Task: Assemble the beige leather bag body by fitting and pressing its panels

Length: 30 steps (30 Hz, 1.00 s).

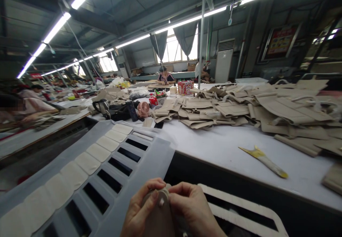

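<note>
Low in the middle of the head view, my left hand (141, 208) grips a taupe leather-like piece (157, 217) with a rounded top edge and a small pale spot near it. Thumb in front and fingers behind, that hand keeps the piece upright. At the same top edge, my right hand (191, 206) has its thumb and fingertips pinched on the piece's right side. What lies right between the right fingertips is hidden. The lower part of the piece runs out of the frame.
A row of pale panels (74, 171) lies on a slotted grey board (117, 194) at left. On the white table (203, 144) are a yellow-handled tool (264, 160), a heap of taupe leather-like pieces (288, 112) and a pink fan (143, 108). Co-workers (165, 76) sit beyond.
</note>
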{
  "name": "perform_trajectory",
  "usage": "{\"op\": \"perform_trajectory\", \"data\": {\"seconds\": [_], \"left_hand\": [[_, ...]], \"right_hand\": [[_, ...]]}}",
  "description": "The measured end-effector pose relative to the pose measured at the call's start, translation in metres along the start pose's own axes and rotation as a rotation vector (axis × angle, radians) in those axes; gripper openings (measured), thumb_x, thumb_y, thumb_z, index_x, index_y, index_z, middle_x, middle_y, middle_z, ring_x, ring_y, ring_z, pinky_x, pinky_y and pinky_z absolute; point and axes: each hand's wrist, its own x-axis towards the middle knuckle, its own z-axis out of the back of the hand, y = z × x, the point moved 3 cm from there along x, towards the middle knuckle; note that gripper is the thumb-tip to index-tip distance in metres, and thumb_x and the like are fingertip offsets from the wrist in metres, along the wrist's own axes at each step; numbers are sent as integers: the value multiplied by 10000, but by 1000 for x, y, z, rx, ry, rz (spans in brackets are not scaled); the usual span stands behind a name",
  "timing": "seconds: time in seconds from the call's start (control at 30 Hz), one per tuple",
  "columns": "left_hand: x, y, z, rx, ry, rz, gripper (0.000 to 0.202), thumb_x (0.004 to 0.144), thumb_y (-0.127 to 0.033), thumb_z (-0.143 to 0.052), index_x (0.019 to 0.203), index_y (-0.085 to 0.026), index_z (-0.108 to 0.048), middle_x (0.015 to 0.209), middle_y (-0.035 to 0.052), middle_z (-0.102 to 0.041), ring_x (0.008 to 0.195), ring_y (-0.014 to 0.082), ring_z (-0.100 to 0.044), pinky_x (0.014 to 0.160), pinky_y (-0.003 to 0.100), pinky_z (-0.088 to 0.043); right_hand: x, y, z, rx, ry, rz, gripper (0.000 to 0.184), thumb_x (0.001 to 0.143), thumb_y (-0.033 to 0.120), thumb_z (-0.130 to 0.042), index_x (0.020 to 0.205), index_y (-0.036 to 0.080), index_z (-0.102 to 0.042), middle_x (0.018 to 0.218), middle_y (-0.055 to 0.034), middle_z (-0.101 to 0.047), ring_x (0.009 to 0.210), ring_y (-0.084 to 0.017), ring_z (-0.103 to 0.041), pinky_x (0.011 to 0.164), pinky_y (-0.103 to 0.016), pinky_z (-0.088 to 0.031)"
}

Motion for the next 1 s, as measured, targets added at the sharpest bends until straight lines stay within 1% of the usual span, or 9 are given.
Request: {"op": "perform_trajectory", "data": {"seconds": [0.17,0.33,0.5,0.6,0.7,0.8,0.9,0.93,1.0], "left_hand": [[0,-2,-8,22,3,-18,293,765,-485,-698,839,-203,-718,1048,60,-677,1075,264,-597,874,242,-489],[5,5,-6,82,33,-12,303,794,-491,-684,908,-212,-713,1010,38,-701,986,217,-632,826,203,-478],[9,11,3,71,67,25,336,796,-492,-686,954,-197,-715,971,54,-721,849,204,-666,739,219,-501],[9,9,3,91,59,1,327,786,-468,-700,969,-198,-731,997,63,-726,901,227,-672,785,233,-503],[10,8,1,129,76,-37,295,785,-452,-704,929,-197,-743,1006,62,-723,958,240,-664,843,236,-493],[12,10,3,148,102,-8,298,808,-461,-679,947,-204,-735,980,57,-723,930,238,-665,820,245,-501],[18,9,13,204,176,-4,307,819,-462,-667,993,-219,-736,1025,54,-712,962,238,-646,834,247,-493],[20,7,18,232,212,-17,306,819,-456,-668,1006,-224,-739,1063,52,-701,999,240,-632,858,245,-482],[25,3,28,286,287,-42,305,815,-453,-669,1002,-224,-744,1101,48,-680,1036,236,-607,880,233,-460]], "right_hand": [[-1,8,-2,-80,-39,1,155,548,207,-747,624,114,-649,549,6,-603,529,-97,-501,517,-207,-390],[6,-1,-4,-93,-71,40,117,597,207,-685,631,136,-599,549,31,-551,532,-89,-457,503,-205,-356],[0,-3,-6,-30,4,17,211,602,287,-734,686,115,-644,593,3,-593,538,-101,-489,527,-219,-378],[-2,1,-8,-37,9,27,210,609,295,-732,681,120,-642,595,2,-598,539,-104,-493,524,-217,-379],[5,1,-9,-104,-40,66,126,614,224,-672,616,150,-570,545,39,-533,524,-92,-448,494,-206,-342],[11,0,-11,-135,-53,81,113,606,191,-646,589,161,-538,524,51,-498,518,-89,-423,488,-206,-325],[9,-6,-7,-82,58,42,167,668,298,-693,714,148,-635,618,18,-593,575,-118,-512,544,-222,-391],[7,-11,-1,-92,85,45,229,700,357,-694,797,151,-672,692,-4,-642,627,-143,-561,586,-239,-428],[2,-30,18,-202,110,94,347,732,444,-686,945,171,-714,897,-58,-710,813,-213,-640,733,-292,-487]]}}
